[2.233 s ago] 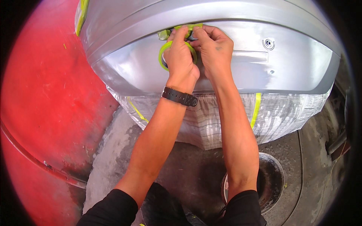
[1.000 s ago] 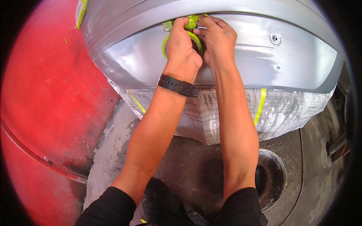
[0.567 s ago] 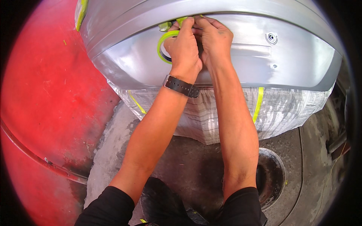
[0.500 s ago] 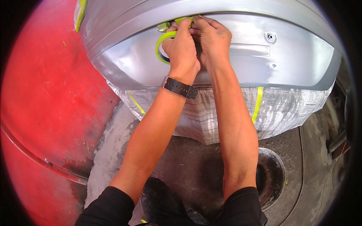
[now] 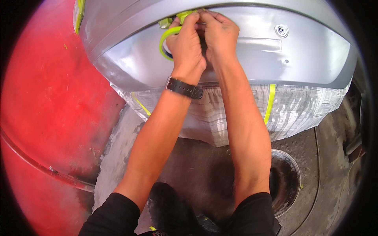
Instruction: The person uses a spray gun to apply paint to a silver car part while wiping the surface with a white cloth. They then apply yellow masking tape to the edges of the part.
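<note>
My left hand (image 5: pixel 184 45) has its fingers closed at the top seam of a silver car panel (image 5: pixel 260 65). A roll of bright yellow-green masking tape (image 5: pixel 162 44) hangs around its thumb side, against the panel. Close beside it, my right hand (image 5: pixel 221 33) pinches at a strip of yellow-green tape (image 5: pixel 187 15) stuck along the seam. The fingertips of both hands nearly meet there, and they partly hide the strip. Left of the strip, a crumpled piece of the same tape (image 5: pixel 165 23) sits at the seam.
Masking paper (image 5: pixel 216 118) with tape strips hangs below the panel. A round metal container (image 5: pixel 285 185) stands on the floor by my right arm. A dark cable (image 5: pixel 318 165) runs along the floor at the right. Red floor (image 5: pixel 55 106) spreads at the left.
Both hands, the tape roll and the panel appear slightly higher and further left in view. The fingers stay closed at the same spot on the seam.
</note>
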`<state>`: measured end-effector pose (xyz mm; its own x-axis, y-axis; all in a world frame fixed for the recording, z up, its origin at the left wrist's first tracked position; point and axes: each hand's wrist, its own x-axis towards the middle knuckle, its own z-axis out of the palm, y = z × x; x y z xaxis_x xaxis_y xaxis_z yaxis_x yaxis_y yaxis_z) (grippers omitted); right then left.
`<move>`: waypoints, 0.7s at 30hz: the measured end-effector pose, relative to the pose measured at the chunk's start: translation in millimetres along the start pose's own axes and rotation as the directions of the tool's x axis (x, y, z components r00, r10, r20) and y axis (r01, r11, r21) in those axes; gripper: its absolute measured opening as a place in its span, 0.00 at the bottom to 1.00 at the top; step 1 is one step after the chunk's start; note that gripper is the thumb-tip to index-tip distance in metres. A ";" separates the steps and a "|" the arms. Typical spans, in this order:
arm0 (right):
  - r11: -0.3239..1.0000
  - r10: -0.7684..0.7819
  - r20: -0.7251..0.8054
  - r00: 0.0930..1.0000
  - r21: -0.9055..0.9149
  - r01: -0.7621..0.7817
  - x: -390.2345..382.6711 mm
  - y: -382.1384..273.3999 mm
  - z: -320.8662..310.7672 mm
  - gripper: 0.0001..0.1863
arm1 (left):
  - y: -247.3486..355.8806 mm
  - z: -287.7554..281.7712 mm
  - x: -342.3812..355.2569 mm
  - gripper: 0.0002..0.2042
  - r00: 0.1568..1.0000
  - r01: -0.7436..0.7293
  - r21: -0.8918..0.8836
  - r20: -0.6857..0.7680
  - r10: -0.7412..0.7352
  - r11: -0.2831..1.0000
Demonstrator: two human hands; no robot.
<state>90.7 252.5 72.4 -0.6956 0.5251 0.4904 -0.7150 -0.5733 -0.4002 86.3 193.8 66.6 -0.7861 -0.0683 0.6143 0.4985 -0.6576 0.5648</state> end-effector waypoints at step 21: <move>0.989 -0.043 0.013 0.999 -0.140 0.044 3.5 0.6 -12.9 0.10 | -20.7 8.0 4.4 0.09 0.964 -0.243 0.319 -0.026 0.264 0.916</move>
<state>86.9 262.2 63.8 -0.6635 0.5406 0.5172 -0.7477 -0.4560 -0.4827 75.4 213.2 62.0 -0.6354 -0.2590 0.7275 0.7642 -0.3464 0.5441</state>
